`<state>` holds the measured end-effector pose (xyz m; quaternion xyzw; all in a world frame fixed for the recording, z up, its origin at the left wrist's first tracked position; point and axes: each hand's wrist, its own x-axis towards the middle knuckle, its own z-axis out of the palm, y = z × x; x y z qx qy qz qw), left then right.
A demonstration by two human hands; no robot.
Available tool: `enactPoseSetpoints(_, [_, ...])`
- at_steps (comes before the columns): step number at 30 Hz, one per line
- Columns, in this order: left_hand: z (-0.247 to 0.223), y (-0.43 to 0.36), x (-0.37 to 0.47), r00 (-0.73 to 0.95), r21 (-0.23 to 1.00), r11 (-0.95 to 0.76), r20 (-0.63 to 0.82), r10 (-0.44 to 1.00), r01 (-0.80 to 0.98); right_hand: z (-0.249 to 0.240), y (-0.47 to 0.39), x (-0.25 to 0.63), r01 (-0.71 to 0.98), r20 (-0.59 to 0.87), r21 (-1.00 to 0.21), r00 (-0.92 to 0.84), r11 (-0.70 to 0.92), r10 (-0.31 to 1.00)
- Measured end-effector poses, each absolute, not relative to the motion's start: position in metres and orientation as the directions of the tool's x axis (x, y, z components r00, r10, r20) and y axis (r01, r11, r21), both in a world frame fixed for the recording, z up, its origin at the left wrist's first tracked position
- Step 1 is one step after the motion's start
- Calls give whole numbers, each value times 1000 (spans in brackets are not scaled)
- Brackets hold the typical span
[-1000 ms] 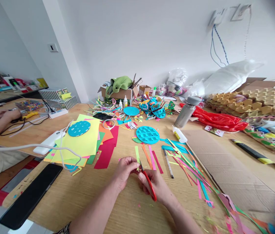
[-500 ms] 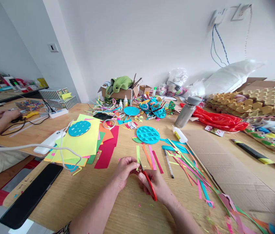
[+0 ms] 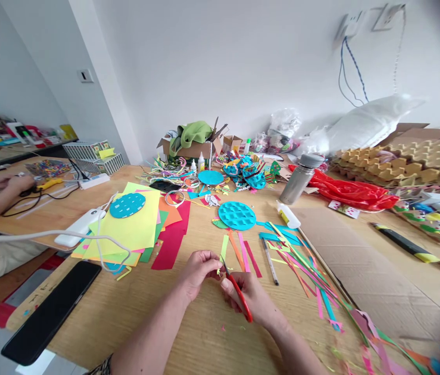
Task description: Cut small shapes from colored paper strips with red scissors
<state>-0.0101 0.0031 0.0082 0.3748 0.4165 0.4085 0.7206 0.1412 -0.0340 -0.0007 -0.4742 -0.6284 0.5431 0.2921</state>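
Observation:
My left hand (image 3: 201, 272) pinches the lower end of a light green paper strip (image 3: 224, 246), which points away from me. In my right hand (image 3: 248, 294) is a pair of scissors with red handles (image 3: 240, 297); the blades meet the strip close to my left fingertips. Just beyond lie an orange strip (image 3: 236, 250), a pink strip (image 3: 243, 252) and a dark red strip (image 3: 252, 259). Behind them sits a blue paper oval with a woven surface (image 3: 237, 215), with a small green patterned piece (image 3: 220, 223) partly under it. A pen (image 3: 271, 263) lies to the right.
Coloured paper sheets (image 3: 129, 229) and a black phone (image 3: 51, 312) are at left, crossed by a white cable (image 3: 48, 236). Right are loose paper strips (image 3: 313, 265), a steel bottle (image 3: 300, 179), flat cardboard (image 3: 352, 265) and a utility knife (image 3: 403, 242). Another person's hands (image 3: 12, 185) work far left.
The light green strip's far end has swung slightly to the right. Both hands stay in nearly the same place, still holding the strip and the scissors.

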Motion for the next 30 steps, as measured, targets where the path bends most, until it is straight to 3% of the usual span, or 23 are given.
enactPoseSetpoints(30, [9,3,-9,286,892,377,-304,909,-248,-2,-34,141,292,-175,-954,-364,-66,915])
